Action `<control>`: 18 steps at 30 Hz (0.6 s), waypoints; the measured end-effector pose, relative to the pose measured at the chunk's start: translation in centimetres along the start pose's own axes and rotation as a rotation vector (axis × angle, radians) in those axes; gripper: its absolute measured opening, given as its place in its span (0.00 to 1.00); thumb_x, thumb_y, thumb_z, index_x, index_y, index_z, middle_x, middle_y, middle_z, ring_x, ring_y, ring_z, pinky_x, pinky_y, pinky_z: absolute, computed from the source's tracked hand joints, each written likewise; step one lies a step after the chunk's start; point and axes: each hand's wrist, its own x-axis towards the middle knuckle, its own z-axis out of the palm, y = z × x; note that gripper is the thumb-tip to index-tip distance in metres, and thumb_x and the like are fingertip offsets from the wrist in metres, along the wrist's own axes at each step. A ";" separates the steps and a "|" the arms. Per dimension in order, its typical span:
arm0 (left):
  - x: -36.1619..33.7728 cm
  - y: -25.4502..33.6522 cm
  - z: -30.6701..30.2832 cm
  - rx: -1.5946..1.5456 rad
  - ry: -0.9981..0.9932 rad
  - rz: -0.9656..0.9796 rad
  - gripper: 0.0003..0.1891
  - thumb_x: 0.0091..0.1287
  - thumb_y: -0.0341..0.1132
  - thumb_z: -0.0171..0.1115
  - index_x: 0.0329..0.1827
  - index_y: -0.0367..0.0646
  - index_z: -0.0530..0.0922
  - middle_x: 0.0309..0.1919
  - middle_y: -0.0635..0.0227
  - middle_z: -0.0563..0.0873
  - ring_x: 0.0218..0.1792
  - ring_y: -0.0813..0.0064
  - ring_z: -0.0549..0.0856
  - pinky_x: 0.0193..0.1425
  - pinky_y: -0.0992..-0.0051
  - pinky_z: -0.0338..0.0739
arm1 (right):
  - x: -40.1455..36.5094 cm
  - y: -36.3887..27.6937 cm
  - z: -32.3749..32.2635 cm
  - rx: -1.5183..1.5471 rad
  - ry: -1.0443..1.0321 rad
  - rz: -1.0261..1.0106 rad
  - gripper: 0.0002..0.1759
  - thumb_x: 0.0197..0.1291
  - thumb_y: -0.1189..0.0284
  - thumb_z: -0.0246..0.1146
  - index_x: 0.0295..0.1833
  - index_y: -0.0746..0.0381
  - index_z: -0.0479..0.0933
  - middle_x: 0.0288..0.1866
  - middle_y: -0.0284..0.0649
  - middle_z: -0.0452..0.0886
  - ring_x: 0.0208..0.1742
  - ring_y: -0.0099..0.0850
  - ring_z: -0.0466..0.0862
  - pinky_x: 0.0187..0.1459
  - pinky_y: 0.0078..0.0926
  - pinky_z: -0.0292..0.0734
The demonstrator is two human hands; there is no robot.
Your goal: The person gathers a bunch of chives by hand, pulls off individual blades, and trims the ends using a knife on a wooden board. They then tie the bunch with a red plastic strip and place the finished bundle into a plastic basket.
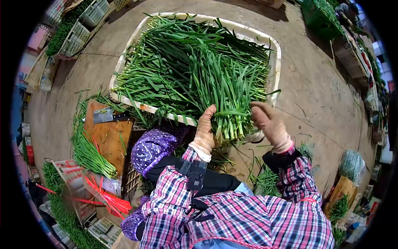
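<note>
My left hand (pixel 205 130) is closed around the left side of a bunch of garlic chives (pixel 226 89), near its pale cut ends. One leaf (pixel 232 112) lies across the bunch like a band, just above those ends. At the bunch's right side is my right hand (pixel 269 124), its fingers curled and slightly blurred; whether they pinch the leaf is hidden. The bunch's leafy part rests over a white plastic crate (pixel 275 62) heaped with more garlic chives (pixel 166 54).
To the left, a cleaver (pixel 103 115) lies on a wooden board (pixel 99 137) beside loose chives (pixel 93 155). Red strips (pixel 110 199) lie over crates at lower left. A green crate (pixel 319 18) of greens stands at upper right. Scattered leaves (pixel 267 180) lie on the floor.
</note>
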 end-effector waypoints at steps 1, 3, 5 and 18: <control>0.1 0.0 0.0 -0.008 0.001 -0.022 0.23 0.63 0.44 0.62 0.54 0.36 0.74 0.47 0.53 0.83 0.45 0.56 0.84 0.53 0.53 0.79 | -0.4 0.0 1.6 -0.020 -0.011 0.014 0.25 0.63 0.63 0.62 0.60 0.65 0.71 0.42 0.40 0.82 0.41 0.24 0.80 0.42 0.21 0.76; 0.2 -0.1 0.0 0.164 0.074 0.122 0.19 0.65 0.44 0.61 0.51 0.38 0.77 0.43 0.59 0.85 0.41 0.63 0.85 0.47 0.60 0.82 | -0.2 2.2 4.2 -0.234 0.041 -0.102 0.31 0.59 0.57 0.64 0.61 0.67 0.70 0.47 0.50 0.81 0.48 0.36 0.82 0.48 0.29 0.76; -1.0 0.3 1.0 0.255 0.081 0.188 0.17 0.66 0.43 0.61 0.50 0.39 0.77 0.42 0.62 0.85 0.39 0.67 0.85 0.43 0.67 0.83 | -0.6 1.8 5.3 -0.302 0.025 -0.105 0.33 0.58 0.55 0.64 0.62 0.67 0.69 0.49 0.54 0.80 0.52 0.43 0.81 0.52 0.32 0.75; -5.9 1.0 1.6 0.425 0.114 0.012 0.11 0.69 0.35 0.56 0.50 0.42 0.77 0.40 0.68 0.83 0.40 0.75 0.84 0.44 0.74 0.82 | -3.4 -0.7 7.9 -0.646 0.090 -0.562 0.29 0.53 0.63 0.63 0.59 0.68 0.70 0.44 0.49 0.76 0.44 0.47 0.78 0.42 0.40 0.75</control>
